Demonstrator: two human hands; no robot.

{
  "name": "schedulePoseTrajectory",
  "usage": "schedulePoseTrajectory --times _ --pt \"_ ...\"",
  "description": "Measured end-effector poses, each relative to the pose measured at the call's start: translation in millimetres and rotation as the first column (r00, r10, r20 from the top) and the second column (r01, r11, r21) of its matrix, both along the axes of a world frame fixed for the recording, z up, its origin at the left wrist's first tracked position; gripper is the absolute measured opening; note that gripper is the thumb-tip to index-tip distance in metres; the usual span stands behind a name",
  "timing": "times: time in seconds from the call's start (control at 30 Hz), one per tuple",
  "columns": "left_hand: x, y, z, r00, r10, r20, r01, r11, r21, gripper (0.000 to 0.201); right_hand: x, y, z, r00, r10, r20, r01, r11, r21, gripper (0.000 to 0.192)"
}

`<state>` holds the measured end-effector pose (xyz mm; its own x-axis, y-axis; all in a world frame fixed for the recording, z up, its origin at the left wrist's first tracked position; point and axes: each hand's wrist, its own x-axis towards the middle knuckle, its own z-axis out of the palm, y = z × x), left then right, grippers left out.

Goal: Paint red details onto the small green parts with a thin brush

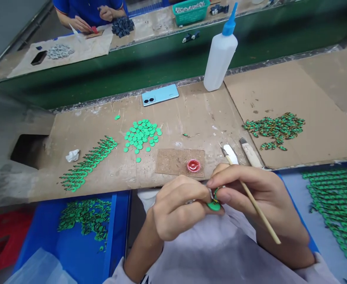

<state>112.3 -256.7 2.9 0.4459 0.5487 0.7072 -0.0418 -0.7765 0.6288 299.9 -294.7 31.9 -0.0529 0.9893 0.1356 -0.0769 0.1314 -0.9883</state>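
Observation:
My left hand (182, 207) is closed in a pinch on a round green disc (214, 206), close to my body at the table's front edge. My right hand (253, 197) pinches a small green and dark figure piece (215, 193) against that disc; fingers partly hide it. A thin wooden-handled brush (260, 213) is also tucked in my right hand, its dark tip pointing away from me. Just beyond my hands, a small red cup of liquid (194, 165) stands on a cardboard piece (170, 161). Loose green discs (142, 134) lie scattered further left.
Rows of joined green pieces (89, 163) lie at left; a pile of small figures (277, 128) at right. A squeeze bottle (221, 59), a phone (160, 95) and a flat scraper-like tool (249, 153) are on the table. Blue trays (81, 252) flank me. Another person (90, 15) works opposite.

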Motion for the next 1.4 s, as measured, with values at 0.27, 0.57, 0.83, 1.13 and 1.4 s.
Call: schedulePoseTrajectory --times 0.27,0.57,0.83,1.13,1.4 --pt "8 4 -6.4 1.0 0.023 0.008 -0.023 0.999 -0.028 0.006 2 1 -13.6 0.998 -0.053 -0.038 0.051 0.997 -0.064 0.013" --pt "12 13 -9.7 0.999 -0.023 0.03 0.025 0.996 -0.081 0.009 3 5 -22.1 0.993 -0.004 -0.121 -0.002 0.999 -0.05 0.01" --pt "15 13 -11.3 0.996 -0.067 0.054 0.073 0.992 -0.102 0.023 -1 7 -25.2 0.981 -0.012 -0.196 0.004 0.999 -0.04 0.011" --pt "22 9 -17.9 0.982 -0.062 0.181 0.092 0.982 -0.162 0.042 -6 4 -29.1 0.951 -0.002 -0.31 -0.018 0.998 -0.061 0.012" --pt "32 12 -13.6 0.963 0.005 0.268 0.042 0.985 -0.167 0.037 -2 6 -28.8 0.962 0.03 -0.27 -0.041 0.998 -0.038 0.011"
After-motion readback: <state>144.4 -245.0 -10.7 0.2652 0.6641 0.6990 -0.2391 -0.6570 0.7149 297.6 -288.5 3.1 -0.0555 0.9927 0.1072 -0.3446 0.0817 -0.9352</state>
